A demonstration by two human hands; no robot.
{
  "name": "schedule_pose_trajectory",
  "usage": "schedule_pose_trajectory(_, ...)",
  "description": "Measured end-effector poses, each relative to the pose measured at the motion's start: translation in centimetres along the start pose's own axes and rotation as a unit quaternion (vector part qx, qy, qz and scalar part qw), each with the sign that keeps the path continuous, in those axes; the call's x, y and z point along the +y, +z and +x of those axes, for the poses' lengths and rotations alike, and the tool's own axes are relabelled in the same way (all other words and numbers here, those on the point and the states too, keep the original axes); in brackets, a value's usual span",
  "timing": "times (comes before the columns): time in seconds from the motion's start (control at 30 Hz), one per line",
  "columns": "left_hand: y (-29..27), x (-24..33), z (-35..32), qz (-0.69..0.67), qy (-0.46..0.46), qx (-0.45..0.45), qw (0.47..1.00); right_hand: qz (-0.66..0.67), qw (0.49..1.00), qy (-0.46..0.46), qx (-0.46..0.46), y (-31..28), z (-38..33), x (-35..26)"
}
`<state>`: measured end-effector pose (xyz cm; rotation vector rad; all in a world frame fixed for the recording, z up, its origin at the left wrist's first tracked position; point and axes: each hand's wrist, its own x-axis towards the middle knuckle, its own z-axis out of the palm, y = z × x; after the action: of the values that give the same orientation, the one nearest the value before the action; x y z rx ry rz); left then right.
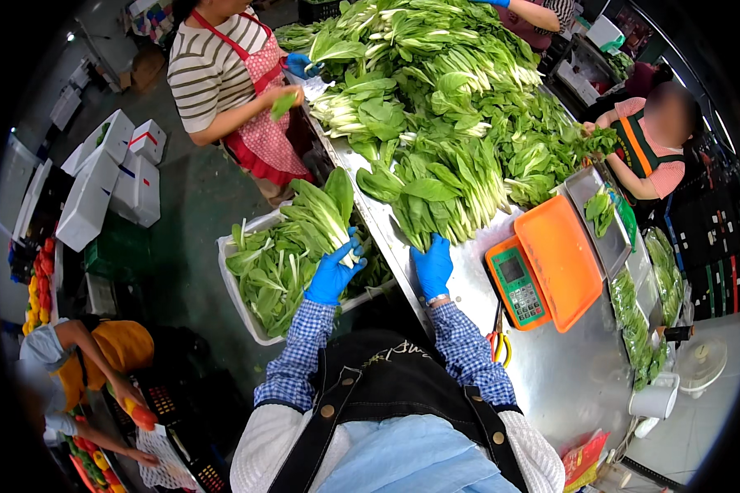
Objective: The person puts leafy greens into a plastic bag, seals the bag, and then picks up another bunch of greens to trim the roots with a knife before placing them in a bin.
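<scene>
While left hand (330,275) pinches bok choy bunch (325,215) at 11 o'clock, right hand (434,271) sits at 1 o'clock, can't tell fingers' state.

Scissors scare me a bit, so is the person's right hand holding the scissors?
No, the scissors lie on the metal table, while the right hand is at the leafy greens.

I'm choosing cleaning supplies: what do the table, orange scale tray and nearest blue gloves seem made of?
Table: probably stainless steel; grey, metallic glare.
Orange scale tray: likely plastic; smooth, evenly coloured, rounded corners.
Blue gloves: seemingly thin rubber, perhaps nitrile; matte, hugging the fingers.
</scene>
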<state>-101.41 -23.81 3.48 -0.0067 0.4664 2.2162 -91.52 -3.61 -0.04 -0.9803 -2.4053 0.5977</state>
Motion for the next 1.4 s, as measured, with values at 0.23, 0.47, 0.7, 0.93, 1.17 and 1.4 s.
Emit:
schedule_pose_trajectory(0.23,-2.1,-0.7,0.7,-0.031,0.012,-0.005,0.999,0.026,0.998,-0.057,0.027,-1.4,0.1,-0.9)
schedule_pose_trajectory(0.47,-1.7,-0.7,0.4,-0.020,0.034,0.108,0.993,0.093,0.996,0.011,-0.008,-0.3,0.3,-0.2)
schedule_pose_trajectory(0.7,-0.9,-0.6,0.3,-0.033,0.046,0.146,0.988,0.065,0.997,-0.027,-0.027,-1.4,-0.2,-2.3)
schedule_pose_trajectory(0.93,-1.9,-0.6,0.7,-0.012,0.043,0.153,0.987,0.021,0.995,-0.086,-0.040,-0.6,-0.3,-1.6)
schedule_pose_trajectory(1.17,-1.4,-0.8,0.3,0.051,0.070,0.165,0.982,0.636,0.690,0.226,-0.260,-1.9,1.3,-4.0)
schedule_pose_trajectory(1.4,0.0,-1.1,0.1,0.138,0.118,0.169,0.969,0.564,0.764,0.152,-0.275,-2.8,0.5,-7.4)
